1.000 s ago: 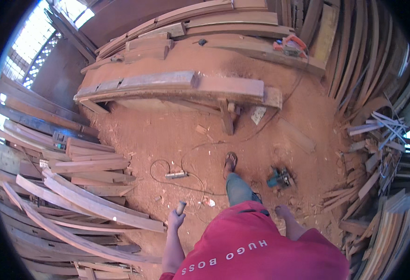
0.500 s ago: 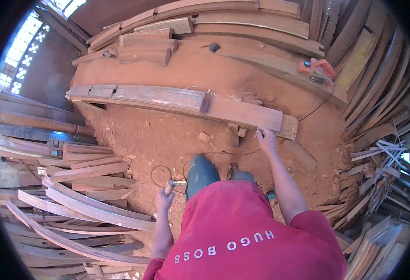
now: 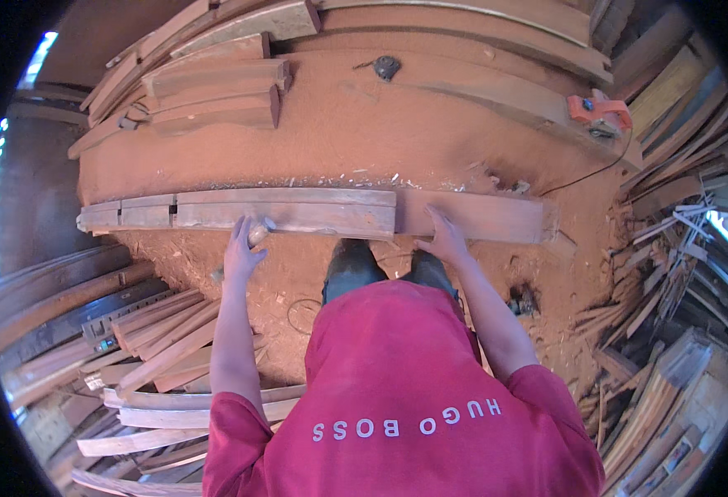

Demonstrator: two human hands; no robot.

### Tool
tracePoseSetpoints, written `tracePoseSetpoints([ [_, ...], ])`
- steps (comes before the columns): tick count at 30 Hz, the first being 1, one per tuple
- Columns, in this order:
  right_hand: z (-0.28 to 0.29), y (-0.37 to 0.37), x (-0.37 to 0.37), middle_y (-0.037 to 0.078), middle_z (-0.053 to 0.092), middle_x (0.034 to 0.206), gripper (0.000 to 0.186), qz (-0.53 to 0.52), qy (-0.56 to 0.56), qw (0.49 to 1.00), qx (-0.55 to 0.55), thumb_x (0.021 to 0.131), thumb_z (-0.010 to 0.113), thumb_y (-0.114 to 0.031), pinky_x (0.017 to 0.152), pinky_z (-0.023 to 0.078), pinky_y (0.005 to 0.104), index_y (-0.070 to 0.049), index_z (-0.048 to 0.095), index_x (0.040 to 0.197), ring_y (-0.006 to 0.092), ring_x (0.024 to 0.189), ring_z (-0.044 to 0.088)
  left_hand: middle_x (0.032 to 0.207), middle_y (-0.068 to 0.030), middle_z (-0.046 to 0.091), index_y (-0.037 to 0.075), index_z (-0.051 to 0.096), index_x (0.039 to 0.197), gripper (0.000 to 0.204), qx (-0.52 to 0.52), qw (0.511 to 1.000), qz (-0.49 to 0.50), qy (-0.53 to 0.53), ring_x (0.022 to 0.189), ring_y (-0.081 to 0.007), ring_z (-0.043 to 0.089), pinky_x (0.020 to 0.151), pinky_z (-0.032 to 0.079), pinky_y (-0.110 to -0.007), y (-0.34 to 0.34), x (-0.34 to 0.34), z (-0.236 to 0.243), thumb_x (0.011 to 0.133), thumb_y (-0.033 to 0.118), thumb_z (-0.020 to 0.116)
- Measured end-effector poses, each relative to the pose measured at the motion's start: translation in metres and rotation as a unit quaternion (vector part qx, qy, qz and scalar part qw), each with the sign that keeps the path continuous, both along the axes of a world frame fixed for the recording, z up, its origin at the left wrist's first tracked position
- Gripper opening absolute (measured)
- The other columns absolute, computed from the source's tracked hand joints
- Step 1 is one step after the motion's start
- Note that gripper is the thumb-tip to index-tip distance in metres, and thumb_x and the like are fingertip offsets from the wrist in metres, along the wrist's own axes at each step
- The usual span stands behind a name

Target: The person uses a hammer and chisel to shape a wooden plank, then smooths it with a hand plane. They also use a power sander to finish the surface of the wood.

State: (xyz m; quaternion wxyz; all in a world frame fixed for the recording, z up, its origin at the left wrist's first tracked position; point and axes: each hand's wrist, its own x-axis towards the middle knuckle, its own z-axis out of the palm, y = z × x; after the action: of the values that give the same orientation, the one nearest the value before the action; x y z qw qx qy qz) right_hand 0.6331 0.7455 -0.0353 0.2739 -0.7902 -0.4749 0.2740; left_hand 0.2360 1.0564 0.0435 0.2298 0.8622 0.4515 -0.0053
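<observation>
A long wooden beam with notches at its left end lies crosswise in front of me. Along its right part runs a flatter, smooth reddish board. My left hand is at the beam's near edge, closed around a short tool with a pale wooden handle; the tool's working end cannot be made out. My right hand reaches to the board just right of the beam's stepped end. Its thumb and fingers are apart, with fingertips at the board's near edge.
An orange-red electric hand planer with a cord sits on a timber at the far right. A dark round object lies on the sawdust-covered surface beyond. Stacked planks stand left, offcuts right. Wood blocks lie far left.
I have leaned in toward the beam. My left hand has moved up and forward with the tool to the beam's edge. My right hand has shifted left along the board and its fingers have spread.
</observation>
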Motion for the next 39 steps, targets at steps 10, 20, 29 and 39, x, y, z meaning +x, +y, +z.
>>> tracePoseSetpoints([
  [10, -0.012, 0.066, -0.044, 0.021, 0.05, 0.141, 0.104, -0.019, 0.0, 0.995, -0.097, 0.071, 0.079, -0.019, 0.104, 0.044, 0.0489, -0.011, 0.018, 0.154, 0.0435, 0.128, 0.047, 0.157, -0.0105, 0.027, 0.018, 0.021, 0.155, 0.125, -0.069, 0.97, -0.177, 0.148, 0.114, -0.0383, 0.059, 0.086, 0.056, -0.048, 0.109, 0.012, -0.034, 0.052, 0.019, 0.091],
  [20, -0.018, 0.075, -0.04, 0.018, 0.05, 0.141, 0.095, 0.0, -0.01, 0.985, -0.172, 0.075, 0.072, -0.013, 0.098, 0.048, 0.0466, -0.012, 0.019, 0.154, 0.0401, 0.122, 0.053, 0.156, -0.0172, 0.026, 0.014, 0.017, 0.155, 0.13, -0.013, 0.943, -0.299, 0.148, 0.112, -0.0413, 0.059, 0.086, 0.055, -0.048, 0.134, 0.032, -0.037, 0.05, 0.026, 0.093],
  [29, -0.017, 0.066, -0.024, 0.019, 0.059, 0.128, 0.08, -0.048, 0.012, 0.989, -0.138, 0.081, 0.062, -0.006, 0.095, 0.049, 0.0471, -0.014, 0.026, 0.152, 0.0386, 0.117, 0.056, 0.15, -0.0211, 0.033, 0.012, 0.021, 0.152, 0.126, -0.011, 0.948, -0.265, 0.178, 0.111, -0.0433, 0.059, 0.089, 0.053, -0.049, 0.117, 0.046, -0.045, 0.049, 0.023, 0.092],
  [39, 0.046, -0.052, 0.099, 0.019, 0.061, 0.126, 0.09, -0.326, -0.236, 0.91, -0.098, 0.073, 0.081, -0.031, 0.097, 0.048, 0.0445, -0.01, 0.035, 0.147, 0.0338, 0.117, 0.058, 0.152, -0.0203, 0.031, 0.012, 0.019, 0.154, 0.128, -0.048, 0.94, -0.285, 0.181, 0.111, -0.0406, 0.06, 0.087, 0.055, -0.048, 0.081, 0.115, -0.066, 0.048, 0.027, 0.091],
])
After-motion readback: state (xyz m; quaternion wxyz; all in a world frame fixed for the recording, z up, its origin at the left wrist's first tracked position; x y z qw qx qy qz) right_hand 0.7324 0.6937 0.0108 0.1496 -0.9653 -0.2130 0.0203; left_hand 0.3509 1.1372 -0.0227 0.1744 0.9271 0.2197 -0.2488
